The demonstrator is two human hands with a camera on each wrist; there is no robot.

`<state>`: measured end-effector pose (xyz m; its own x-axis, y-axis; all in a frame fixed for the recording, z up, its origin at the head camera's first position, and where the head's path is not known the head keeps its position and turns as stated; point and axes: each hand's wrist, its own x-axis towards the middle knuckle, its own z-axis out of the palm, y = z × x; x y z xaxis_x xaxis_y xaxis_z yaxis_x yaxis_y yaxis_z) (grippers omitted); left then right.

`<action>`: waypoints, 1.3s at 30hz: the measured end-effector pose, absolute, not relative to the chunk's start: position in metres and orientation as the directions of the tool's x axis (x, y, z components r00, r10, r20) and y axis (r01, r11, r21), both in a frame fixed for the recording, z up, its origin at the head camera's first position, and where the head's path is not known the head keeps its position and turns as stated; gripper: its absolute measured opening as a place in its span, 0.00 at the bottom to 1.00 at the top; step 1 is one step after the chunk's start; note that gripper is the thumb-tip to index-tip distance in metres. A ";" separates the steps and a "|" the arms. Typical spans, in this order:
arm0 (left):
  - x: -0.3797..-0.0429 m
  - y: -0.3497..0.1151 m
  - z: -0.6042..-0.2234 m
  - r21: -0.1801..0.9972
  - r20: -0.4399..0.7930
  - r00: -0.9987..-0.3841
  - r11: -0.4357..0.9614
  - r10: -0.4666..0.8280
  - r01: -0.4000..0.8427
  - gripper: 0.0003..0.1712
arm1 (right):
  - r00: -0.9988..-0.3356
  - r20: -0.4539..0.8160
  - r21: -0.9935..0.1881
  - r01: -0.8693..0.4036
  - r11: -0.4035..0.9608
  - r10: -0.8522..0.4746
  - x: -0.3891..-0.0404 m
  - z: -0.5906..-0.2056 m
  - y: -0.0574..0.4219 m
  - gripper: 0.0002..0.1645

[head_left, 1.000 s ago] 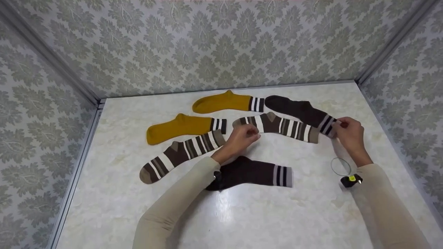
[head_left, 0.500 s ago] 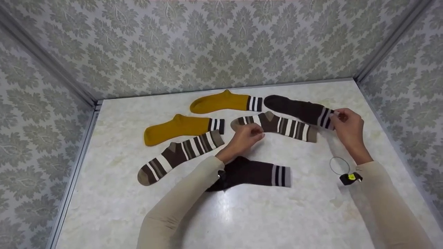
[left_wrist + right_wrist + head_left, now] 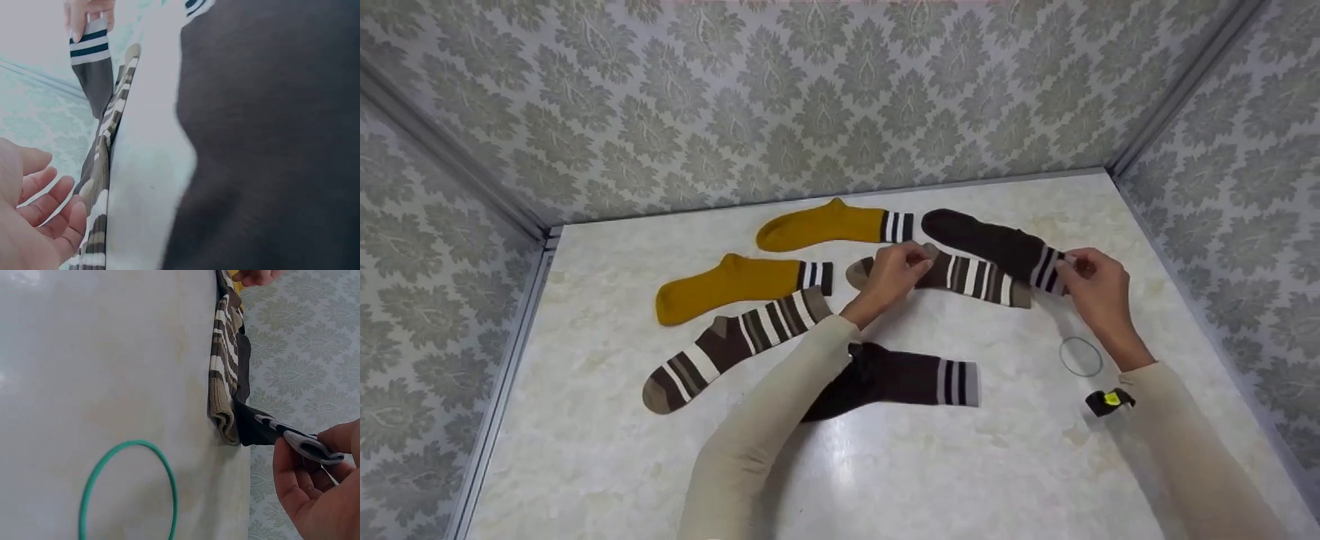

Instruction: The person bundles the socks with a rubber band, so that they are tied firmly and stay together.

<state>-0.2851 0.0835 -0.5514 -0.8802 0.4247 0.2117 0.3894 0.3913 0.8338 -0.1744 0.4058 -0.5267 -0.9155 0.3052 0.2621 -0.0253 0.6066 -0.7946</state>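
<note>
My right hand [image 3: 1101, 292] pinches the grey-and-black striped cuff of a dark brown sock [image 3: 986, 238]. In the right wrist view this cuff [image 3: 306, 444] is raised off the table, its opening toward the hand. My left hand [image 3: 891, 276] is over a brown, white and olive striped sock [image 3: 979, 279], hiding part of its foot. Its fingers [image 3: 48, 205] are loosely bent with nothing between them. The dark sock lies just behind the striped one, its cuff end close to the striped cuff.
Two mustard socks [image 3: 821, 227] [image 3: 735, 283] lie at the back and left. Another striped sock [image 3: 735, 349] and another dark sock [image 3: 904, 375], partly under my left sleeve, lie nearer. A green ring [image 3: 1081, 357] and a black item with a yellow patch [image 3: 1108, 401] are by my right forearm.
My left hand has moved away from me and slightly right over the striped sock. The dark sock's cuff, pinched throughout by my right hand, has shifted a little. The head view has shifted slightly.
</note>
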 end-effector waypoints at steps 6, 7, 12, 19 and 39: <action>-0.310 0.097 -0.547 0.805 0.229 -0.897 0.444 0.378 0.393 0.08 | -0.922 0.263 -0.787 -0.035 0.615 0.284 -0.175 -0.531 0.398 0.15; -0.313 0.100 -0.546 0.791 0.236 -0.896 0.461 0.377 0.402 0.09 | -0.922 0.265 -0.786 -0.038 0.617 0.281 -0.176 -0.532 0.398 0.14; -0.341 0.115 -0.561 0.675 0.233 -0.894 0.598 0.383 0.432 0.13 | -0.931 0.253 -0.792 -0.044 0.608 0.262 -0.175 -0.534 0.396 0.15; -0.365 0.126 -0.590 0.670 0.104 -0.920 0.657 0.378 0.346 0.25 | -0.941 0.245 -0.794 -0.057 0.605 0.233 -0.175 -0.539 0.392 0.16; -0.349 0.156 -0.586 0.623 0.047 -0.913 0.703 0.405 0.344 0.18 | -0.937 0.228 -0.761 -0.002 0.648 0.264 -0.161 -0.541 0.410 0.14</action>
